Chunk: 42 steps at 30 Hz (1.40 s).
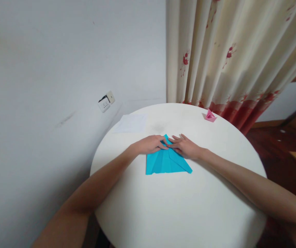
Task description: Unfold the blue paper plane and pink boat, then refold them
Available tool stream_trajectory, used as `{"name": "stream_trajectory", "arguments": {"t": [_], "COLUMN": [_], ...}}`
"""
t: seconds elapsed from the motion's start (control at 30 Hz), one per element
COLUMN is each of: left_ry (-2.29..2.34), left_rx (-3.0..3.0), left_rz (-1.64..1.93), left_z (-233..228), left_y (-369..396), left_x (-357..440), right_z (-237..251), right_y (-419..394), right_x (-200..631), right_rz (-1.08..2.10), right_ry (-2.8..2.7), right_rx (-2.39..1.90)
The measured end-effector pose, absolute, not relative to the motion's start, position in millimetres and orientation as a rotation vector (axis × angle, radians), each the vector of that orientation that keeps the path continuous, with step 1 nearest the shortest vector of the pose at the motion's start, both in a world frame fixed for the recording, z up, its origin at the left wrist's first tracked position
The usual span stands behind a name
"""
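Observation:
A sheet of bright blue paper (160, 163) lies on the white round table, with creases running down it. Its right side is folded over into a slanted edge, and the top narrows to a point. My left hand (151, 144) rests on the upper left of the sheet, thumb and fingers closed on the paper near the top. On the upper right, my right hand (185, 146) presses the folded flap with its fingers stretched out and apart. The fingertips of both hands nearly meet at the middle crease, partly hiding the top of the paper.
A pink folded paper boat (210, 116) stands near the far right edge of the round table (179, 213). White paper (131, 123) lies at the far left. The wall with a socket (104, 104) borders the left side, and a patterned curtain (210, 51) hangs behind.

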State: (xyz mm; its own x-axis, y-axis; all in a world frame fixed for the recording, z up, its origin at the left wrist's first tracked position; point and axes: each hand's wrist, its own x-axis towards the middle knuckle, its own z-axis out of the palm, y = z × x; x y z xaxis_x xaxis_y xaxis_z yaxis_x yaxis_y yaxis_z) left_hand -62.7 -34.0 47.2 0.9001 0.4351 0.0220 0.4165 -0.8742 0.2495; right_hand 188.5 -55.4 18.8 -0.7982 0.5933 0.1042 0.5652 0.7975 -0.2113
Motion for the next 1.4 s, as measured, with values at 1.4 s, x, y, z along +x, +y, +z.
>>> {"name": "stream_trajectory", "arguments": {"t": [1.4], "left_ry": [1.030], "left_rx": [2.824], "left_rz": [0.101], "left_z": [18.7], "left_y": [-18.2], "left_x": [-76.9], "right_z": [10.5], "right_y": [-51.7], "right_x": [189.1], "right_rz": [0.182], "right_ry": [-2.818], "right_rx": [-0.895]}}
